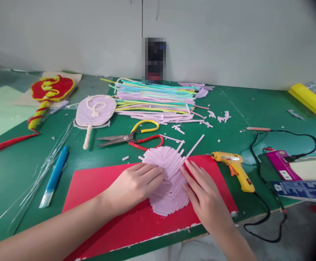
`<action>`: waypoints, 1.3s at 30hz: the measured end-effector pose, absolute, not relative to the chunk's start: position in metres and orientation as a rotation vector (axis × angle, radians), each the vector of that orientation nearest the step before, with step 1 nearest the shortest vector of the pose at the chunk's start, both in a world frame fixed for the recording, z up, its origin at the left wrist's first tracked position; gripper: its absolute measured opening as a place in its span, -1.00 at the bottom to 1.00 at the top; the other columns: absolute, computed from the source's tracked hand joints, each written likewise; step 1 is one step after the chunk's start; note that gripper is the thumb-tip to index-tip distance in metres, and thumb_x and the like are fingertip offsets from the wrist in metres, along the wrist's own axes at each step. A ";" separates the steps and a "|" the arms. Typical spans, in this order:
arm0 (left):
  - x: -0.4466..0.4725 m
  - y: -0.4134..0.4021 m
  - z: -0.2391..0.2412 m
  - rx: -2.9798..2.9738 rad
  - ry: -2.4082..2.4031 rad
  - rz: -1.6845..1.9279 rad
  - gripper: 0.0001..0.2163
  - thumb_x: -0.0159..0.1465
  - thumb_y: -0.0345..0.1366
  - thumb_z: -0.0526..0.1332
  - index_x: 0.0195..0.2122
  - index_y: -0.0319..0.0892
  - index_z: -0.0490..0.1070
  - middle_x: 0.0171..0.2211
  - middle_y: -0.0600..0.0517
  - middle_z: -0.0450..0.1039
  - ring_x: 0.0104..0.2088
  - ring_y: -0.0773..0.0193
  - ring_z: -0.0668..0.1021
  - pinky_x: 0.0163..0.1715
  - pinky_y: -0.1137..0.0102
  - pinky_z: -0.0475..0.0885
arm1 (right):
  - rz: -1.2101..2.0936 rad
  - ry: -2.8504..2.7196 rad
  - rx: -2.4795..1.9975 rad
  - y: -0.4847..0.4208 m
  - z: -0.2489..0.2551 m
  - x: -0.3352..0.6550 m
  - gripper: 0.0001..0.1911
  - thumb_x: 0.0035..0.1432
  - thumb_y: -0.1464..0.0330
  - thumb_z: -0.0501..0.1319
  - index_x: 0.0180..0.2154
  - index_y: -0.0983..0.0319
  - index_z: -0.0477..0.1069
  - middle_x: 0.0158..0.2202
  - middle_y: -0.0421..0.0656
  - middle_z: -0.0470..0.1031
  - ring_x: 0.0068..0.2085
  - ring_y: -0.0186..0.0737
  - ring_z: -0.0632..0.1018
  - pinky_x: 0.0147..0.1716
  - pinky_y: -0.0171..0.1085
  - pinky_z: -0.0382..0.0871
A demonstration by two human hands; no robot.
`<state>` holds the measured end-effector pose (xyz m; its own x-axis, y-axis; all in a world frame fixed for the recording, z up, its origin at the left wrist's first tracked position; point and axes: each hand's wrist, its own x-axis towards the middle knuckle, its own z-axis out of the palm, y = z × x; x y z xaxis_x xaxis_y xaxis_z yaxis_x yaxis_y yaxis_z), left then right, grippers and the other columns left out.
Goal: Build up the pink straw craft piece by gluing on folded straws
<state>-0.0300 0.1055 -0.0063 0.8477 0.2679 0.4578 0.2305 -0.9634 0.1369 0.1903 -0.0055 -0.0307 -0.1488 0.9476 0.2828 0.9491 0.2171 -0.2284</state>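
Note:
An oval lilac piece (169, 203), built of pipe cleaners laid in slanting rows that meet at a middle line, lies on a red sheet (98, 185). My left hand (140, 180) has its fingers bent and pressed together on the left side of the piece; its fingertips are partly hidden. Along the right edge rests my right hand (202, 190), fingers stretched out, tips touching the base of a lilac pipe cleaner (195, 146) that sticks out up and right. Just behind the piece are scissors (130, 137) with one yellow and one red handle, blades apart.
A pile of coloured pipe cleaners (155, 96) lies behind. A finished-looking lilac fan (96, 110) and a red one (53, 88) are at left, near a blue pen-like tool (55, 174) and thin wires (42, 170). A yellow glue gun (236, 166) with black cord lies right.

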 end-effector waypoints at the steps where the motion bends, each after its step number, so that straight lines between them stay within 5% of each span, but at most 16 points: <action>1: -0.030 0.106 -0.007 2.944 0.395 0.746 -0.72 0.41 -0.46 -0.08 -0.19 -0.28 0.43 -0.19 -0.12 0.56 -0.20 0.20 0.60 -0.26 0.33 0.54 | -0.006 -2.149 -1.768 -0.006 -0.031 0.191 -0.44 0.32 0.36 0.05 0.31 0.10 0.04 0.28 -0.13 0.21 0.28 -0.04 0.25 0.18 0.05 0.29; 8: -0.030 0.102 -0.004 3.029 0.392 0.709 -0.74 0.38 -0.50 -0.06 -0.11 -0.33 0.42 -0.14 -0.14 0.56 -0.16 0.15 0.60 -0.18 0.28 0.53 | -0.006 -2.207 -1.784 -0.006 -0.032 0.192 -0.43 0.32 0.36 0.04 0.32 0.15 0.01 0.30 -0.13 0.18 0.30 -0.07 0.20 0.19 0.04 0.26; 12: -0.031 0.076 -0.005 3.113 0.584 0.541 -0.65 0.37 -0.47 -0.08 0.12 -0.34 0.31 0.11 -0.19 0.41 0.12 0.04 0.44 0.08 0.15 0.38 | 0.013 -2.196 -1.801 -0.006 -0.031 0.191 -0.44 0.32 0.34 0.03 0.31 0.13 0.02 0.30 -0.14 0.17 0.31 -0.06 0.20 0.18 0.03 0.27; 18: -0.030 0.036 -0.020 3.053 0.872 0.452 -0.33 0.30 0.13 0.01 0.22 -0.34 0.24 0.23 -0.27 0.23 0.25 -0.09 0.26 0.17 0.10 0.23 | 0.010 -2.197 -1.796 -0.006 -0.031 0.191 -0.43 0.32 0.37 0.03 0.32 0.13 -0.01 0.30 -0.16 0.17 0.31 -0.08 0.18 0.22 0.01 0.21; 39: -0.028 0.039 -0.022 3.092 0.865 0.410 -0.32 0.30 0.16 -0.03 0.20 -0.36 0.25 0.24 -0.25 0.22 0.25 -0.08 0.26 0.11 0.08 0.23 | -0.113 -2.247 -1.635 -0.006 -0.028 0.193 -0.56 0.28 0.47 0.08 0.18 0.21 0.28 0.21 -0.14 0.34 0.28 -0.14 0.25 0.22 -0.04 0.22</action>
<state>-0.0281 0.0386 -0.0224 0.8255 0.4972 0.2670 0.5214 -0.8530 -0.0237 0.1926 -0.0063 -0.0278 -0.2667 0.9049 0.3317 0.9337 0.3279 -0.1439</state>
